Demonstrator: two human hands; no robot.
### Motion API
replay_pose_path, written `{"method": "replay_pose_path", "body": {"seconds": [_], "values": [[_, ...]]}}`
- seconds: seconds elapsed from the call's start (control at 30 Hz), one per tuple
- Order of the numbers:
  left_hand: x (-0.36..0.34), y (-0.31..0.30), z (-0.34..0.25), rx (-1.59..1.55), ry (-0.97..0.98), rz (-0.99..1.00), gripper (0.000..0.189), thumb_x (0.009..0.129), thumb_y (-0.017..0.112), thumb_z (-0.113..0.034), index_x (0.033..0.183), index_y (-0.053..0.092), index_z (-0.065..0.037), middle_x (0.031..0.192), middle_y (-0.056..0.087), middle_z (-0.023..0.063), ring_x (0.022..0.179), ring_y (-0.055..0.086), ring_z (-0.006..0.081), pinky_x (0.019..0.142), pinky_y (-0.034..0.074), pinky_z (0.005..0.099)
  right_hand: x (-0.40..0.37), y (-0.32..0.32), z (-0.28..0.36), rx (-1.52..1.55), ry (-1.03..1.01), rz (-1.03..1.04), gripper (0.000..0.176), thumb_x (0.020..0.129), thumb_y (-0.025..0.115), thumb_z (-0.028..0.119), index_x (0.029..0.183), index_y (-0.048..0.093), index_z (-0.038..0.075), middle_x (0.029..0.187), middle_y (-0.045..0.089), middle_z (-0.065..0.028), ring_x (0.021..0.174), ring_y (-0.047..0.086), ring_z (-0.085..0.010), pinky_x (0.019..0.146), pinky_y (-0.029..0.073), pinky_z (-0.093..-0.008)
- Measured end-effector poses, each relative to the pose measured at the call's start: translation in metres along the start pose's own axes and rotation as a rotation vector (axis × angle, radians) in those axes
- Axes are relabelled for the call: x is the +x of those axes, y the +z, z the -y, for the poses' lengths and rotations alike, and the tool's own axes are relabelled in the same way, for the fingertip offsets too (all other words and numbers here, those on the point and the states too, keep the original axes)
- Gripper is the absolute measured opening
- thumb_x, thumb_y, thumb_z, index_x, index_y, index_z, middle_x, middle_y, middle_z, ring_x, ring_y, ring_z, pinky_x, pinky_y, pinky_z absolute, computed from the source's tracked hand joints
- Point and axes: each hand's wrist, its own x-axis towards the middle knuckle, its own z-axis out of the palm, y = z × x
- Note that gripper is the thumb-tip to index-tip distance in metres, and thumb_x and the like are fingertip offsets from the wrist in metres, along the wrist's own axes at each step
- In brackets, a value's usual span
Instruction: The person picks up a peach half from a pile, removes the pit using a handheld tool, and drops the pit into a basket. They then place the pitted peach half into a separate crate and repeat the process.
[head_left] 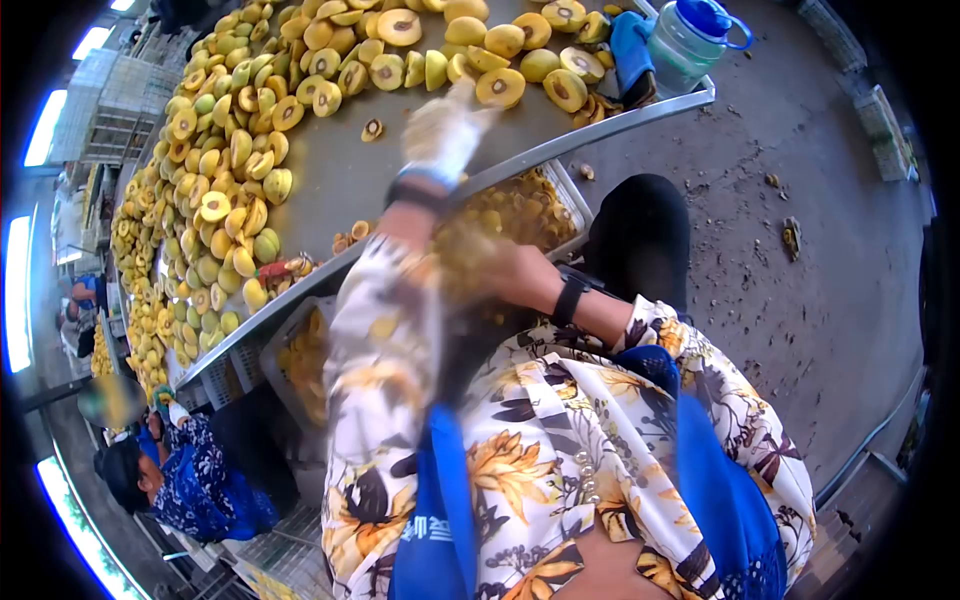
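Observation:
My left hand, in a pale glove, stretches over the metal table towards halved yellow peaches. Its fingers look extended and apart, though somewhat blurred, and nothing shows in them. Nearer my body, my right hand is over a crate of yellow fruit pieces below the table edge. Motion smears its fingers together with something yellowish, so I cannot make out whether it holds anything. A single small cut piece lies on the table left of my gloved hand.
A large heap of halved peaches covers the table's left side. At the far right corner stand a clear jug with a blue lid and a blue cloth. A co-worker sits at the left. Debris dots the floor.

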Motion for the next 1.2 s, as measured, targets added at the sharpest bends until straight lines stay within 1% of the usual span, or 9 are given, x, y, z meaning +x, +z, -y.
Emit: {"method": "replay_pose_path", "body": {"seconds": [0.07,0.2,0.37,0.43,0.5,0.57,0.7,0.83,1.2], "values": [[0.042,0.037,-0.017,-0.012,-0.054,0.140,0.054,0.078,0.057,-0.053,0.116,0.053,-0.015,0.100,0.062,0.0180,0.098,0.058,0.0306,0.084,0.046,0.0394,-0.013,-0.027,0.022,-0.010,0.141,-0.090,0.024,0.076,0.060,0.018,0.092,0.055,0.002,0.079,0.060,-0.0222,0.073,0.060,-0.0367,0.067,0.048,-0.0416],[0.069,0.075,-0.021,-0.085,-0.030,0.013,0.041,0.072,0.063,-0.044,0.100,0.063,-0.014,0.099,0.065,0.0109,0.093,0.060,0.0300,0.081,0.047,0.0368,-0.023,-0.057,0.020,0.056,0.172,-0.328,0.036,0.074,0.063,0.017,0.106,0.055,0.001,0.080,0.063,-0.0187,0.074,0.063,-0.0267,0.069,0.049,-0.0342],[0.005,-0.007,-0.035,-0.281,-0.185,0.132,0.044,0.067,0.071,-0.040,0.104,0.064,-0.016,0.094,0.066,0.0105,0.090,0.062,0.0263,0.078,0.048,0.0354,0.002,-0.091,0.021,0.400,0.105,-0.598,0.022,0.084,0.059,0.022,0.097,0.054,0.005,0.073,0.059,-0.0091,0.061,0.057,-0.0169,0.055,0.047,-0.0320],[-0.027,0.009,-0.008,-0.750,-0.168,0.161,0.043,0.065,0.074,-0.030,0.105,0.064,-0.015,0.096,0.065,0.0126,0.091,0.061,0.0283,0.077,0.048,0.0357,0.009,-0.103,0.038,0.844,0.131,-0.351,0.021,0.087,0.056,0.023,0.099,0.052,0.007,0.070,0.056,-0.0060,0.053,0.052,-0.0129,0.045,0.041,-0.0274],[-0.076,-0.019,-0.017,-0.364,0.236,-0.192,0.039,0.064,0.073,-0.020,0.101,0.064,-0.012,0.095,0.063,0.0154,0.087,0.061,0.0321,0.075,0.050,0.0365,0.015,-0.097,0.044,1.119,0.112,-0.194,0.019,0.090,0.054,0.023,0.101,0.051,0.008,0.067,0.054,-0.0034,0.046,0.046,-0.0093,0.039,0.034,-0.0233],[-0.105,-0.025,-0.022,-0.287,0.191,-0.267,0.038,0.069,0.070,-0.016,0.105,0.058,-0.007,0.096,0.061,0.0157,0.080,0.061,0.0314,0.073,0.050,0.0363,0.020,-0.079,0.051,1.196,0.075,-0.142,0.018,0.091,0.053,0.022,0.103,0.050,0.008,0.065,0.051,-0.0017,0.042,0.042,-0.0074,0.036,0.030,-0.0210],[-0.136,-0.043,-0.032,-1.888,-0.596,-0.070,0.043,0.088,0.055,-0.035,0.120,0.048,-0.007,0.105,0.058,0.0084,0.088,0.061,0.0238,0.074,0.051,0.0397,0.009,-0.069,0.071,1.319,0.107,0.152,0.019,0.090,0.053,0.021,0.103,0.050,0.008,0.063,0.049,0.0000,0.039,0.037,-0.0067,0.035,0.028,-0.0198],[-0.135,-0.018,-0.011,-2.162,-0.905,-0.220,0.044,0.090,0.049,-0.040,0.120,0.047,-0.008,0.105,0.057,0.0077,0.088,0.060,0.0212,0.073,0.051,0.0381,0.016,-0.045,0.084,0.144,0.001,-0.201,0.037,0.084,0.060,0.023,0.113,0.046,0.003,0.071,0.061,-0.0163,0.059,0.060,-0.0317,0.056,0.047,-0.0386],[-0.125,0.005,-0.008,-1.603,-0.853,-0.553,0.040,0.091,0.048,-0.039,0.112,0.054,-0.005,0.098,0.059,0.0066,0.088,0.059,0.0177,0.072,0.050,0.0314,-0.007,-0.034,0.079,-0.048,-0.052,-0.076,0.029,0.075,0.059,0.006,0.094,0.037,0.001,0.070,0.058,-0.0243,0.070,0.056,-0.0442,0.060,0.044,-0.0484]]}}
